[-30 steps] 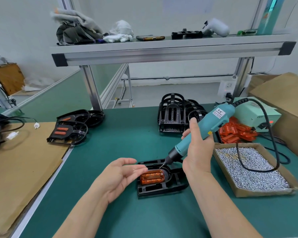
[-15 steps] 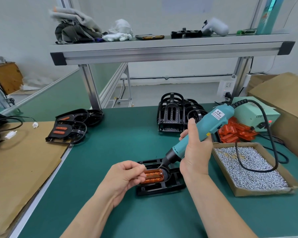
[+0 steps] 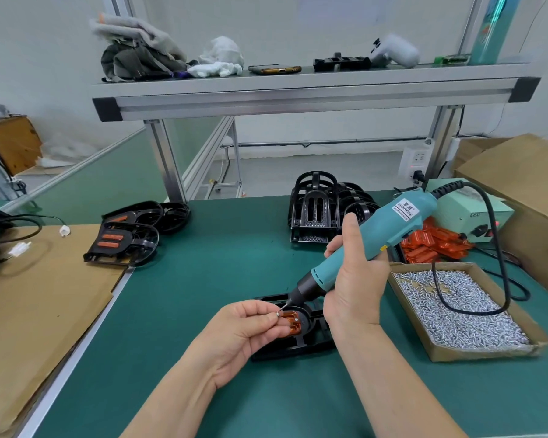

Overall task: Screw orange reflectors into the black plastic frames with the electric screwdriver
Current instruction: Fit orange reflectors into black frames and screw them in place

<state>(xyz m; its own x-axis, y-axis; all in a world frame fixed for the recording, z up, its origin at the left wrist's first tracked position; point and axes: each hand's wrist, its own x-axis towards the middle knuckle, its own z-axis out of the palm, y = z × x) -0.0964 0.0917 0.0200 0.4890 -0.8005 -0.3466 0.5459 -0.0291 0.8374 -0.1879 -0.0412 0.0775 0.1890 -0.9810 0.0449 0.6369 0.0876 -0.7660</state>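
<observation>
A black plastic frame [image 3: 301,341] lies on the green mat in front of me, with an orange reflector [image 3: 293,322] seated in it. My left hand [image 3: 246,331] hovers over the frame's left part and pinches a small screw [image 3: 277,314] between thumb and fingertips. My right hand [image 3: 355,281] grips the teal electric screwdriver [image 3: 374,240], tilted down to the left. Its bit tip meets the screw just above the reflector.
A cardboard tray of screws [image 3: 456,306] sits at the right, the screwdriver's black cord [image 3: 500,248] looping over it. Loose orange reflectors [image 3: 434,245] and stacked black frames [image 3: 317,213] lie behind. Frames with reflectors [image 3: 121,241] rest at the left, by brown cardboard [image 3: 38,308].
My left hand went from open beside the frame to curled over it, bringing a screw up to the bit. The screwdriver tip stayed over the reflector.
</observation>
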